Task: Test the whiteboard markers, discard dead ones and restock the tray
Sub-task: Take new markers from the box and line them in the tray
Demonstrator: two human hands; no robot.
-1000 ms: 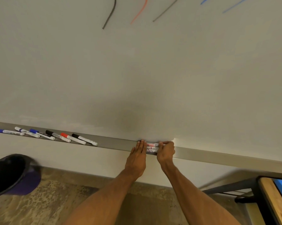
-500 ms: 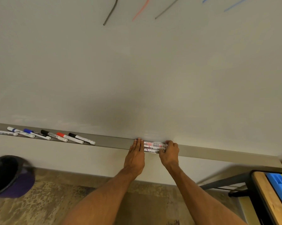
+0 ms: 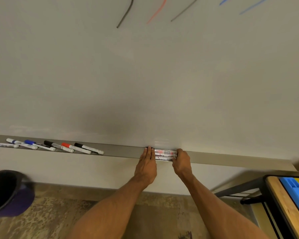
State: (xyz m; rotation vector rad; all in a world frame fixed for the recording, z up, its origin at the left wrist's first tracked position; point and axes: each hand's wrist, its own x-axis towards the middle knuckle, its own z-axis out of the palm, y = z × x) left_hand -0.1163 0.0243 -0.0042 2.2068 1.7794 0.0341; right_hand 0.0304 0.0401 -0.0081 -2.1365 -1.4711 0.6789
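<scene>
A pale whiteboard [image 3: 145, 75] fills most of the view, with a grey tray [image 3: 231, 158] along its lower edge and a few dark, red and blue test strokes [image 3: 126, 12] near the top.

At the middle of the tray the two hands are set a short way apart with a small stack of markers [image 3: 165, 154] lying lengthwise between them. The left hand [image 3: 146, 167] is flat, its straight fingers pressed against the stack's left ends, where black caps show. The right hand [image 3: 181, 163] curls its fingers over the right ends. The stack lies in the tray, close against the board.

Further left in the tray lie several loose markers [image 3: 59, 147] with blue, black and red caps, scattered at slight angles and well apart from the stack. A dark bin [image 3: 9, 192] stands on the floor at lower left. At the right edge is a wooden bench [image 3: 274, 192] carrying a blue organiser [image 3: 293, 192].

This looks like the restocking step: the stack is being squared up and seated in the tray. The next move probably calls for letting go gently, so that the round barrels do not roll off the front lip. Whether the loose markers have all been tested cannot be told.
</scene>
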